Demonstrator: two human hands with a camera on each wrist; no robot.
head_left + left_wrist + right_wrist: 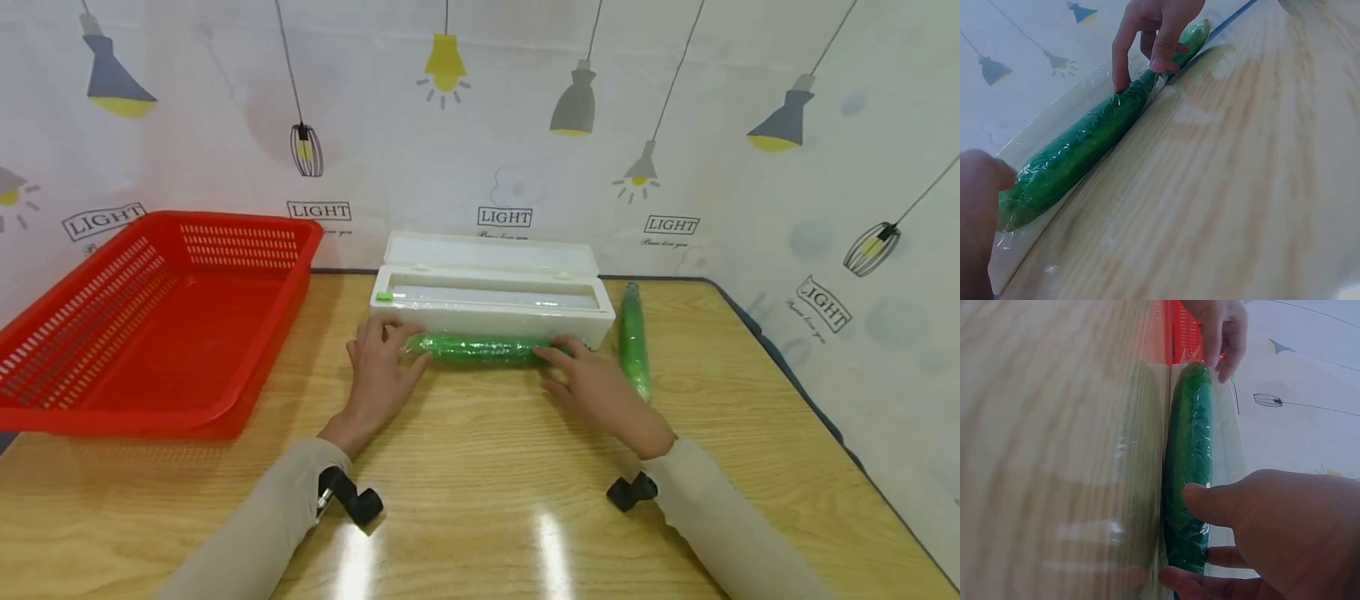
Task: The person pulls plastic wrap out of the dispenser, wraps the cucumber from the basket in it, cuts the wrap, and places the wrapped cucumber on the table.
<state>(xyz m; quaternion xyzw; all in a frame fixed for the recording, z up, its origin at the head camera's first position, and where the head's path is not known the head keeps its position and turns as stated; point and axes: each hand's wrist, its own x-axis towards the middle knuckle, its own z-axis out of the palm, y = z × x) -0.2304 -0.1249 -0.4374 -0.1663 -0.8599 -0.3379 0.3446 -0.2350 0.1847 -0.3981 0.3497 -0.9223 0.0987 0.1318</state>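
- Head view alone shows the white cling-film dispenser's (487, 321) raised lid (491, 252); the red basket (187, 422), left, also enters the right wrist view.
- Wrapped cucumber (480, 348) lies along the dispenser's near side.
- Right hand (603, 392): fingers part-open, curved round its right portion, grasping.
- Left hand (377, 371): fingers bent about its left end; cannot tell whether gripping.
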